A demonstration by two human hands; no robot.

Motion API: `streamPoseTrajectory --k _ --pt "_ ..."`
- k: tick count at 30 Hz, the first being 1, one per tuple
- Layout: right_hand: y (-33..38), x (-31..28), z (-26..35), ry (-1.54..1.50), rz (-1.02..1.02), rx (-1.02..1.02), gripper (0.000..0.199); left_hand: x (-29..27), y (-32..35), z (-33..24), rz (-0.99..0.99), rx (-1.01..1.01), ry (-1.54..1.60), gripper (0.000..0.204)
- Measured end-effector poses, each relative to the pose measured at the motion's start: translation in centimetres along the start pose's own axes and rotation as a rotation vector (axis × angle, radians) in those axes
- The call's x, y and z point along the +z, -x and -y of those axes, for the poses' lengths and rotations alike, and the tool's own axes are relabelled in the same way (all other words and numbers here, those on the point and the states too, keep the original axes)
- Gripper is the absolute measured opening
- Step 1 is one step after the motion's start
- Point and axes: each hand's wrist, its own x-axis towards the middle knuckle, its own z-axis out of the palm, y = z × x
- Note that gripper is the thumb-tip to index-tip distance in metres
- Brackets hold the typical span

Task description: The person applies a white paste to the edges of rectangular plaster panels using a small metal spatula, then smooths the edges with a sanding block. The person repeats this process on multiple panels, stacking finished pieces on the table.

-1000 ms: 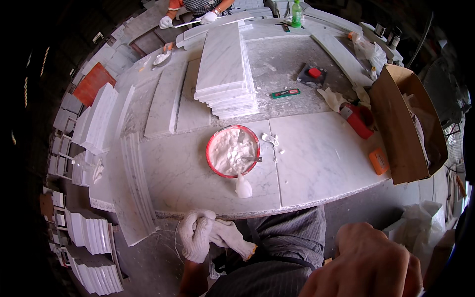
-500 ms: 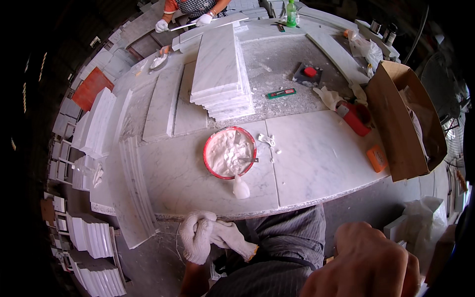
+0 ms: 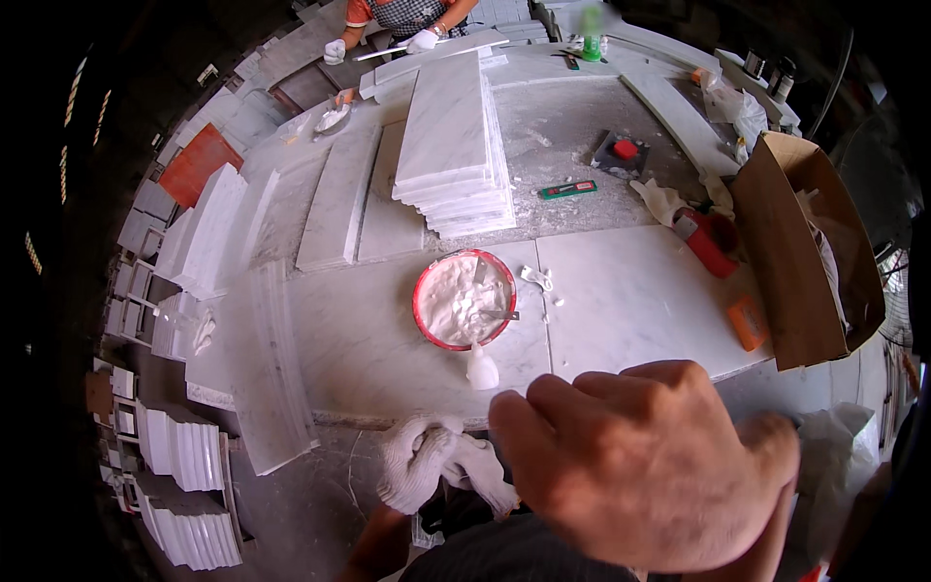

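My left hand (image 3: 409,470) wears a white knitted glove and is closed on a second, loose white glove (image 3: 483,473) in front of my body. Bare and raised close to the camera, my right hand (image 3: 635,470) shows its back with the fingers curled under; whatever they hold, if anything, is hidden. Beyond both hands, on the marble-topped table, stands a red-rimmed tub (image 3: 421,322) of white paste (image 3: 456,301). A flat metal blade (image 3: 502,314) sticks out of the paste. A white rounded lump (image 3: 482,371) lies against the tub's near side.
Stacked marble slabs (image 3: 446,126) rise behind the tub. At right stand a cardboard box (image 3: 790,281), an orange box (image 3: 747,322) and a red tape dispenser (image 3: 708,242). A green cutter package (image 3: 569,189) lies mid-table. Across the table, a co-worker's white-gloved hands (image 3: 423,41) hold a thin strip.
My right hand has moved up and left, now covering part of the table's near edge. The left hand still holds the loose glove. The view has shifted slightly.
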Motion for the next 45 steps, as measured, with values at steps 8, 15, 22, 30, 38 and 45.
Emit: streamPoseTrajectory --k 8,15,22,30,38,45 --pt "-1.5 -1.4 4.4 0.244 0.203 0.113 0.014 1.0 -0.7 -0.1 0.201 0.005 0.076 0.013" --pt "0.5 -1.3 3.3 0.205 0.227 0.100 0.020 1.9 0.0 -0.4 0.285 0.073 0.055 0.014" --pt "0.4 7.4 -2.5 -0.621 0.271 -0.038 0.058 0.7 1.6 -0.8 0.259 0.043 0.052 0.014" --pt "4.3 24.3 -4.6 -1.251 0.287 -0.017 0.097 4.3 -0.6 -1.1 0.283 0.211 -0.059 0.016" --pt "8.9 23.1 -9.1 -0.948 0.241 0.183 0.055 5.1 1.3 1.0 0.298 0.120 0.159 0.046" --pt "12.0 30.3 -12.7 -1.357 -0.517 0.683 0.053 11.1 -0.9 -1.7 0.789 0.092 0.631 0.081"
